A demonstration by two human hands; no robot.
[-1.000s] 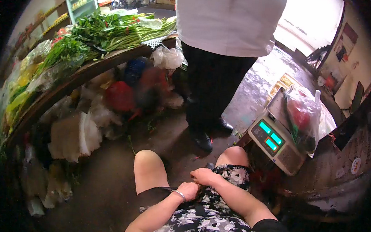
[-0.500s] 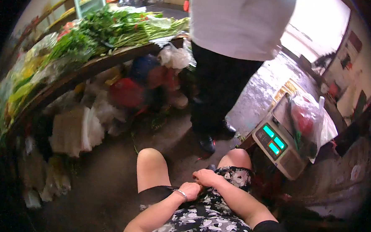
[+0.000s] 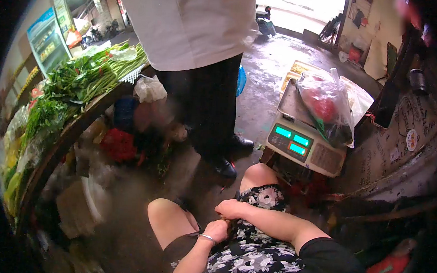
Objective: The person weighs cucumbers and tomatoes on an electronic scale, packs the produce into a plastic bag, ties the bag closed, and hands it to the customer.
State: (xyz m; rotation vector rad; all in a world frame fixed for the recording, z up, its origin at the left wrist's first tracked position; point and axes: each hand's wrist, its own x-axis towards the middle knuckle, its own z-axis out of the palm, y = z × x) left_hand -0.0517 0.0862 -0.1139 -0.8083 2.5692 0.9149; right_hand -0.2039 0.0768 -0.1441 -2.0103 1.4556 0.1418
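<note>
My left hand (image 3: 217,230), with a bracelet at its wrist, is closed in front of my lap. Just above it my right hand (image 3: 228,209) is curled, its fingers close to the left ones. A small brownish bit shows between the hands, too small to name. Both hands rest over a black floral garment (image 3: 251,262), between my bare knees. To the right stands a digital scale (image 3: 304,146) with lit green displays. On its pan lies a clear plastic bag (image 3: 326,102) with something red and something dark inside.
A person in a white top (image 3: 189,26) and dark trousers stands close ahead. Leafy green vegetables (image 3: 90,75) cover a stall at left, with bags and a red bundle (image 3: 118,145) beneath. A glass-door fridge (image 3: 48,43) stands behind. Large printed sacking (image 3: 401,141) is at right.
My view has swung to the right, so the scale, the person and the stall sit farther left. My hands stay together at my lap with little change.
</note>
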